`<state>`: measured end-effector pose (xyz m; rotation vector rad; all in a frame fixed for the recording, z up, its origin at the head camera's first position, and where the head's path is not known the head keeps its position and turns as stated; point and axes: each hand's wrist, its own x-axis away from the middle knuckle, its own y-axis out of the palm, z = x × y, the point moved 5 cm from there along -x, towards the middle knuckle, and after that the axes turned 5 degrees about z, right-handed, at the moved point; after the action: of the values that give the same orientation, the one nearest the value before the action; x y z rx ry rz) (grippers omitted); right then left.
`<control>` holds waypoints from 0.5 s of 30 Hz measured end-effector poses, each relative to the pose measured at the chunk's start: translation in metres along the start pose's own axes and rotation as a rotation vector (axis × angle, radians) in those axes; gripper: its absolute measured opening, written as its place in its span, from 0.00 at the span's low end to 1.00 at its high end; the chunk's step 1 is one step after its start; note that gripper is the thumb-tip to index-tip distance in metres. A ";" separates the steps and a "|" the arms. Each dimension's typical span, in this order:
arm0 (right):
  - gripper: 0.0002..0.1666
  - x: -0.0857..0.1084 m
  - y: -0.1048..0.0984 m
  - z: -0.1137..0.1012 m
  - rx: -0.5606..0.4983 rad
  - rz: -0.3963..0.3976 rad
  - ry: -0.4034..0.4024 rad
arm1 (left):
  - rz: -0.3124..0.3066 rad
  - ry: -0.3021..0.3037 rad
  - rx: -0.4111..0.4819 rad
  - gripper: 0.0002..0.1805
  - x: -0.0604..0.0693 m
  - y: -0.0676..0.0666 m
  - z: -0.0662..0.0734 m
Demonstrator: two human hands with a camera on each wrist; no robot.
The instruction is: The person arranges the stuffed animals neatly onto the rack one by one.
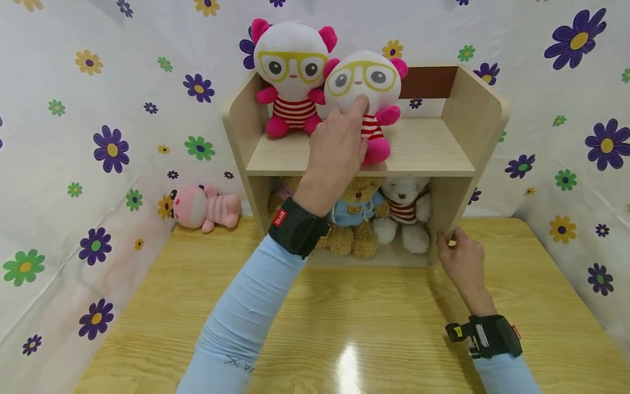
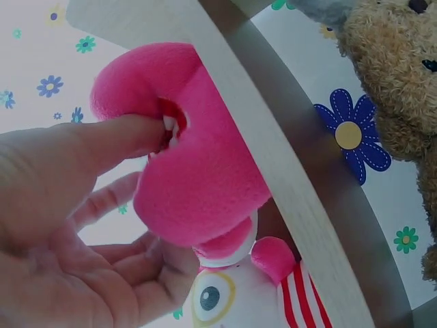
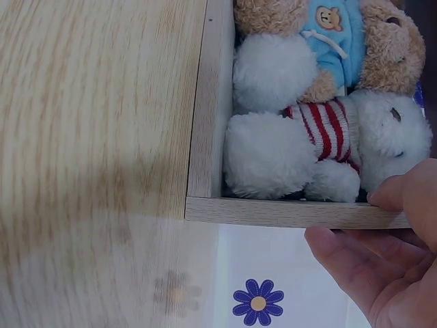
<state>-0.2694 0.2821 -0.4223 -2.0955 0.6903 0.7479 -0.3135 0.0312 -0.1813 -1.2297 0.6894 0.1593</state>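
My left hand (image 1: 337,143) grips a white-and-pink panda plush (image 1: 381,101) with yellow glasses and a red-striped body, which leans over the top shelf board (image 1: 423,148). In the left wrist view, the thumb presses between its pink legs (image 2: 212,178). A similar panda plush (image 1: 293,71) sits upright beside it on the left. My right hand (image 1: 462,260) pinches the right side panel (image 1: 455,210) of the wooden shelf. In the right wrist view, its thumb is inside the panel (image 3: 293,212) and its fingers are outside.
In the lower compartment sit a brown bear in a blue hoodie (image 1: 355,213), a white plush in a striped sweater (image 1: 403,210) and another brown plush, mostly hidden by my arm. A pink plush (image 1: 206,208) lies left of the shelf on the wooden table (image 1: 384,328).
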 end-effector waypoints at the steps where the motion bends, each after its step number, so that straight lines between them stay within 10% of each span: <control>1: 0.11 0.000 0.000 0.000 -0.002 -0.001 0.000 | 0.005 0.011 0.008 0.19 0.000 0.000 0.000; 15: 0.11 0.001 0.001 0.002 0.027 0.016 -0.019 | 0.135 0.081 0.058 0.07 -0.004 0.017 0.007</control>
<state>-0.2700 0.2833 -0.4248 -2.0580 0.7038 0.7624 -0.3215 0.0439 -0.1917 -1.1393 0.8430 0.2006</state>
